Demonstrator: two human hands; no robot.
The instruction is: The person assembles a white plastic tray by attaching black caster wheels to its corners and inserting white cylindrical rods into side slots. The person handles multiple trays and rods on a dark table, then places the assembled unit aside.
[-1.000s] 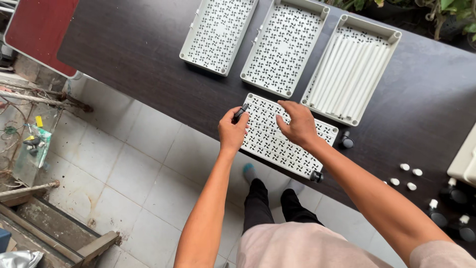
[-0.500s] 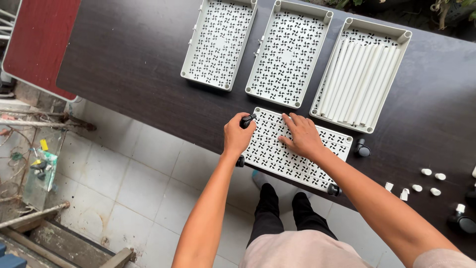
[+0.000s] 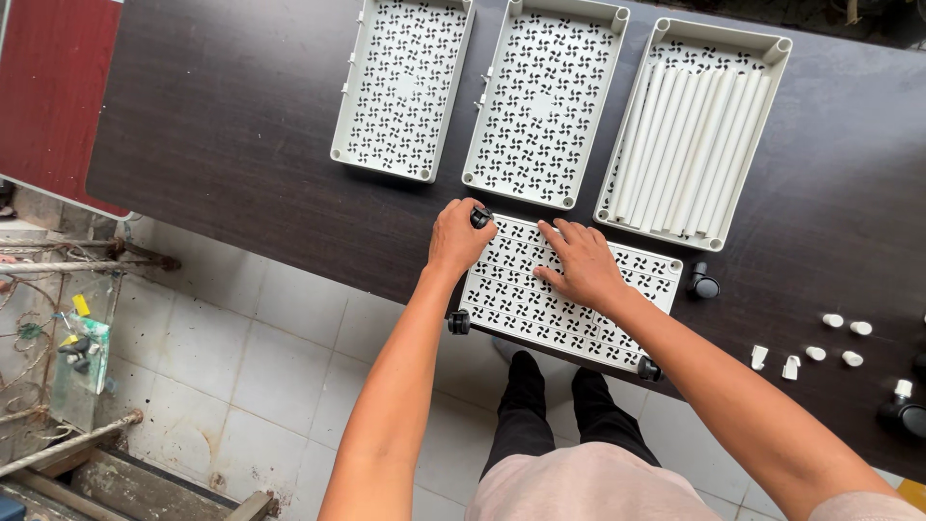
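The perforated grey tray (image 3: 564, 294) lies upside down at the counter's (image 3: 241, 125) near edge, overhanging it—the left hand (image 3: 457, 237) has its fingers closed on a black caster (image 3: 480, 217), the right hand (image 3: 577, 262) pressing flat with fingers spread—so uneven pressure could tip it floorward.

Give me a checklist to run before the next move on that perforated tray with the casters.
1. Left hand grips the black caster at the tray's far-left corner: ok.
2. Right hand lies flat on the upturned tray, steadying it: ok.
3. Near-left caster and near-right caster in place: ok.
4. Far-right corner has a caster: not ok; a loose caster lies beside it.
5. Tray fully on the table: not ok, its near edge overhangs.
6. Far-left caster fully seated: cannot tell.
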